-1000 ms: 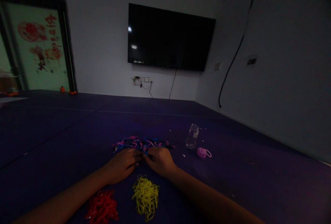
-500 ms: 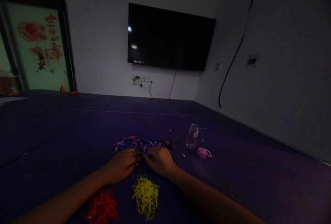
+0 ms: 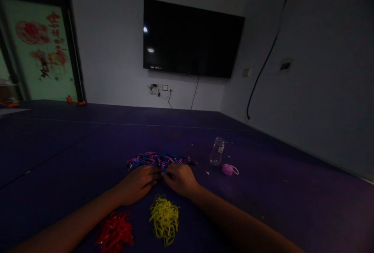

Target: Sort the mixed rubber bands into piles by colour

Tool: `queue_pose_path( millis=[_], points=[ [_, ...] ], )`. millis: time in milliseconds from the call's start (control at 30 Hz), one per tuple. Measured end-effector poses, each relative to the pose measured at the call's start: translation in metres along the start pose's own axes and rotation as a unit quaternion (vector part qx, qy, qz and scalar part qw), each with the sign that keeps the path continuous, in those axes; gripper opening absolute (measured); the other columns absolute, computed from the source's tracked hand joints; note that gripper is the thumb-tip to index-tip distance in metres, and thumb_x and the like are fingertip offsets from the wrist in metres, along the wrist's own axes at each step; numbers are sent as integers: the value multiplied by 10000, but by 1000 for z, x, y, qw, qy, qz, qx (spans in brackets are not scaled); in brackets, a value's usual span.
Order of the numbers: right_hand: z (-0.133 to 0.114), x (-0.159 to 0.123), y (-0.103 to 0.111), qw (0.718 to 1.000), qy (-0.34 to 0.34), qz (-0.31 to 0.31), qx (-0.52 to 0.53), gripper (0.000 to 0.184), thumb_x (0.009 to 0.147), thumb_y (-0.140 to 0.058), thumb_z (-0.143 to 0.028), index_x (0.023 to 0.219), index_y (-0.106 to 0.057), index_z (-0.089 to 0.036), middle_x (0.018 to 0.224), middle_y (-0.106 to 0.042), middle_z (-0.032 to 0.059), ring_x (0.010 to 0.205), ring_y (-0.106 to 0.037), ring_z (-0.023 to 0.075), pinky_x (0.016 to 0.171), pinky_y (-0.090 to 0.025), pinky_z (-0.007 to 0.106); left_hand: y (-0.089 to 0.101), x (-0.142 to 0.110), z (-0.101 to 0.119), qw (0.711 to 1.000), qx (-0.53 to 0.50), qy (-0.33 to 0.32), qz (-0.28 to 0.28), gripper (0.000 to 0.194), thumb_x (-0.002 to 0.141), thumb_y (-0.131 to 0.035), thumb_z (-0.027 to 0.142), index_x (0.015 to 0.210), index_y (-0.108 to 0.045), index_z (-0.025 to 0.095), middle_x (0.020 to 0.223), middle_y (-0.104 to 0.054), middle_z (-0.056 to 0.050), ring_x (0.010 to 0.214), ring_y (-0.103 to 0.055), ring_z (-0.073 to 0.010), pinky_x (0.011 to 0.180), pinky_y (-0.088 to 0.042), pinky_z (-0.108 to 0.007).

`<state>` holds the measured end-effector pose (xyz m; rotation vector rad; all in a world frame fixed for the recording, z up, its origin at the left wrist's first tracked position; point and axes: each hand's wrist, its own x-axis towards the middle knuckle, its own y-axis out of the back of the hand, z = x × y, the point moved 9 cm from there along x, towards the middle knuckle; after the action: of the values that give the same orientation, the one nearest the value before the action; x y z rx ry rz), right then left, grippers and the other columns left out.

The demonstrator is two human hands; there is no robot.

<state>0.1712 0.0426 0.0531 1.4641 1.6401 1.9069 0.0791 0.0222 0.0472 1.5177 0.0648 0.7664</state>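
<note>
My left hand [image 3: 137,183] and my right hand [image 3: 180,180] rest side by side on a dark purple table [image 3: 58,155], their fingertips meeting at the near edge of a mixed pile of pink, blue and dark rubber bands [image 3: 159,160]. Both hands have their fingers curled and pinched together at the pile; what they hold is too small and dim to name. A yellow heap of bands [image 3: 164,218] lies just behind my wrists. A red heap [image 3: 115,231] sits under my left forearm.
A small clear bottle [image 3: 217,151] stands right of the pile, with a pink lid [image 3: 228,169] beside it. A black TV [image 3: 191,39] hangs on the far wall. A glass door with red decorations [image 3: 41,50] is at the left.
The view has tilted slightly, so everything sits a little higher in the picture. My hands stay at the edge of the mixed pile with no clear change of grip.
</note>
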Motion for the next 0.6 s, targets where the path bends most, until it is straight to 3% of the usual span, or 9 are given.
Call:
queue_pose_path(
  millis=[600],
  points=[
    [0, 0, -2, 1000, 4, -6, 8, 207, 848, -560, -274, 673, -624, -184, 675, -648, -2, 598, -553, 99, 525, -277, 218, 1, 1, 1, 1000, -2, 2, -5, 326, 891, -463, 144, 1171, -591, 249, 1164, -613, -62, 1077, -543, -214, 937, -428, -393]
  ],
)
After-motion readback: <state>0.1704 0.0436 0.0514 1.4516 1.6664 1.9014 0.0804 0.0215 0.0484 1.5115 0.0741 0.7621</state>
